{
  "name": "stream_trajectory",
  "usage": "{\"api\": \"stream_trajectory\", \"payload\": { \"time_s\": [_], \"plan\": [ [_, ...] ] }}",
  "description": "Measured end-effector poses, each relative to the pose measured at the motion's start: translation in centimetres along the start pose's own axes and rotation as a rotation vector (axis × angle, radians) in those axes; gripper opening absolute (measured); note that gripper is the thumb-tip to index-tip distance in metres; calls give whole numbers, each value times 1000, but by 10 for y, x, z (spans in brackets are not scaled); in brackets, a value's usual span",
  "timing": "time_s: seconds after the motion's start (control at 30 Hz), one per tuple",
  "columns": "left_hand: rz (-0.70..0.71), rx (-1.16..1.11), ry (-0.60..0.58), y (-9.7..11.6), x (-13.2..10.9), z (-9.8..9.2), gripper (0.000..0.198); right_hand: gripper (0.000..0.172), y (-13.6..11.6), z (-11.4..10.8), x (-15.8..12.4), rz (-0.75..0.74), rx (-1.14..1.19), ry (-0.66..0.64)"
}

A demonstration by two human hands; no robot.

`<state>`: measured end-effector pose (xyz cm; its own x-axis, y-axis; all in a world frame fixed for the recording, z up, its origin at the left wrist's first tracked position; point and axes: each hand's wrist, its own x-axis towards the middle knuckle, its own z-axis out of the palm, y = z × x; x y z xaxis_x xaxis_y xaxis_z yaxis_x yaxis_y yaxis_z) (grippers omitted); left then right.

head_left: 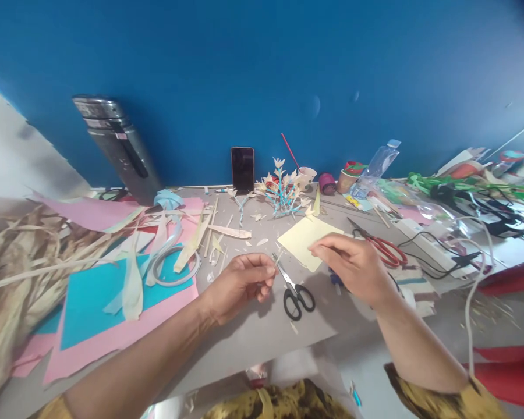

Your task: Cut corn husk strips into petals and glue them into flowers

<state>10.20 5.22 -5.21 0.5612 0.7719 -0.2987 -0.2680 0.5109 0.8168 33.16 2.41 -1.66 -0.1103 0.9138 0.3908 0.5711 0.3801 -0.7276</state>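
My left hand [244, 285] is closed in a pinch above the table, with a thin pale sliver [280, 256] showing at its fingertips. To its right, my right hand [351, 265] hovers over the edge of a pale yellow paper sheet [303, 235], thumb and fingers pressed together; what they hold, if anything, is too small to make out. Between the hands lie black-handled scissors [293, 288], blades pointing away from me. Red-handled scissors [382, 247] rest just beyond my right hand. Behind the sheet stands a cluster of pale husk flowers on blue stems [283, 195].
Dried husks [21, 273], blue paper [91, 297], pink paper [113, 343] and a tape roll [174, 279] cover the left side. A phone [243, 169] leans on the blue wall. A plastic bottle [378, 166], power strip [432, 244] and cables lie to the right.
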Motion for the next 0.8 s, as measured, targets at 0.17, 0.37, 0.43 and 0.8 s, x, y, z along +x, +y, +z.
{"api": "stream_trajectory", "payload": {
  "time_s": [0.17, 0.37, 0.43, 0.8],
  "plan": [
    [14, 20, -56, -1, 0, -2, 16, 24, 0, 18, 20, 42, 173, -179],
    [28, 27, -104, -4, 1, -6, 12, 28, 5, 26, 18, 137, 336, -317],
    [29, 33, -103, -4, 1, -5, 12, 26, 5, 29, 17, 149, 378, -310],
    [17, -35, -88, -3, 1, -3, 20, 23, 8, 44, 10, 264, 624, -193]
  ]
}}
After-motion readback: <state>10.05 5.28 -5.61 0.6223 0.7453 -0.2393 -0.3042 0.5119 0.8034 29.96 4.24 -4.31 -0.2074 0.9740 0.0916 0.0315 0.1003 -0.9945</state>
